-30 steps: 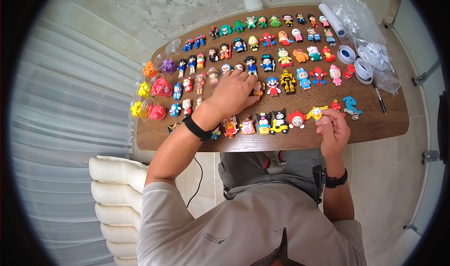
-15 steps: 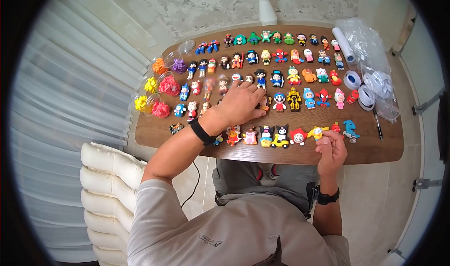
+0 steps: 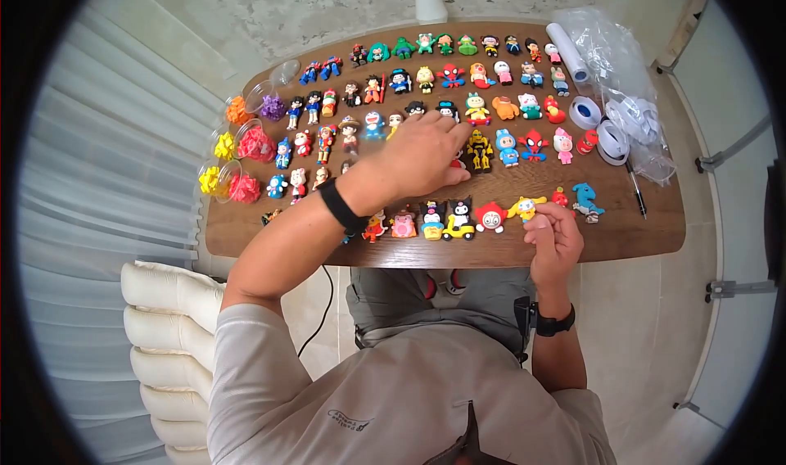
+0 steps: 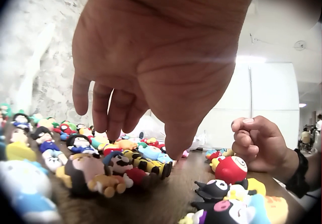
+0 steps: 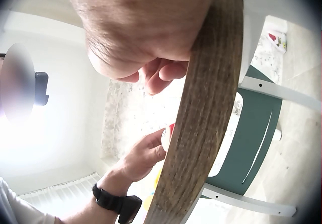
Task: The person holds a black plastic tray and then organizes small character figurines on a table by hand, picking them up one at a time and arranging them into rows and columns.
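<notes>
My left hand [image 3: 427,152] hovers palm down over the rows of small toy figures, its fingers spread and slightly bent. In the left wrist view a Mario figure [image 4: 121,163] lies under the fingers, with a monkey-like brown figure [image 4: 88,173] beside it. The thumb reaches down near a yellow-and-black robot figure [image 4: 158,167]. In the head view this hand hides most of Mario. My right hand [image 3: 557,240], loosely curled and holding nothing, is at the table's front edge, close to a yellow long-eared figure [image 3: 525,209].
Several rows of figures cover the wooden table [image 3: 622,240]. Clear tubs with red pieces [image 3: 255,144], yellow and purple ones stand at the left. At the right lie a white roll [image 3: 567,51], plastic bags [image 3: 610,51], tape rolls [image 3: 584,113] and a pen [image 3: 636,191].
My left hand has moved right along the row, from the monkey-like figure to over Mario. The right hand stays near the front edge. The head view has shifted.
</notes>
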`<state>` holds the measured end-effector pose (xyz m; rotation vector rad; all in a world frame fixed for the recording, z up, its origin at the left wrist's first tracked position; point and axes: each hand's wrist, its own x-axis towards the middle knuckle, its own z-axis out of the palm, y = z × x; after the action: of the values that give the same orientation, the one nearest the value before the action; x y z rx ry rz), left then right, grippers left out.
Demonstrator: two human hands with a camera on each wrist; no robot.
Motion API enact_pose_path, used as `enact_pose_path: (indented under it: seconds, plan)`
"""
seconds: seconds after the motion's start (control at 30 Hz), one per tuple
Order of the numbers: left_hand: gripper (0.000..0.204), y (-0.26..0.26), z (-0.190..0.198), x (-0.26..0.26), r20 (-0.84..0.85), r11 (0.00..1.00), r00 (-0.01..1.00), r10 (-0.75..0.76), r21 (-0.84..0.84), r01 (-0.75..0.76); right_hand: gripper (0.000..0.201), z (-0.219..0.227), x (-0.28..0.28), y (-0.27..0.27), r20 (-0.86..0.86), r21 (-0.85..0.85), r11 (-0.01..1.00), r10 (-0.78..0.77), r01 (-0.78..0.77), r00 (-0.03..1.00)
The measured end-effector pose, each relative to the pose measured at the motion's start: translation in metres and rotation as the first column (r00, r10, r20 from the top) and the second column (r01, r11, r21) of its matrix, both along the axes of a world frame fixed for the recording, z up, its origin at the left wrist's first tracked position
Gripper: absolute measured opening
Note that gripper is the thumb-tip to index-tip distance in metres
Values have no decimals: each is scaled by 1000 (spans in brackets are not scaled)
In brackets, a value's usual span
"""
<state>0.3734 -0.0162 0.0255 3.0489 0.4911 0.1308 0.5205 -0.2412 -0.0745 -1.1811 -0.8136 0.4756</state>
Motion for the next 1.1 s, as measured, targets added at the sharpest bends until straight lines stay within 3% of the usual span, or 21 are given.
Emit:
enact_pose_path:
  seconds: [0.1,0.27,0.5,0.67,0.9,1.1]
  plan:
    - [68,-1,-6,22,-43,1000,999,-14,-25,12,18,4,-1,0,-4,7,1000,2,-2,1000]
    - [75,-7,-6,43,-291,999,956,47,4,-48,20,1,-1,0,-32,6,1000,-4,4,999]
    - [66,-8,-8,47,-307,997,950,65,-22,-75,20,-1,-1,0,-40,25,1000,2,-1,999]
    - [55,-6,0,39,-189,997,979,80,37,-74,20,-2,-1,1,-36,19,1000,-13,13,999]
    - [55,-13,29,2,-15,998,998,54,39,-53,17,-4,0,-1,-28,17,999,-48,48,998]
    - [61,-22,41,-49,-4,993,998,60,-99,-60,16,33,-4,-7,136,-89,993,89,-78,987]
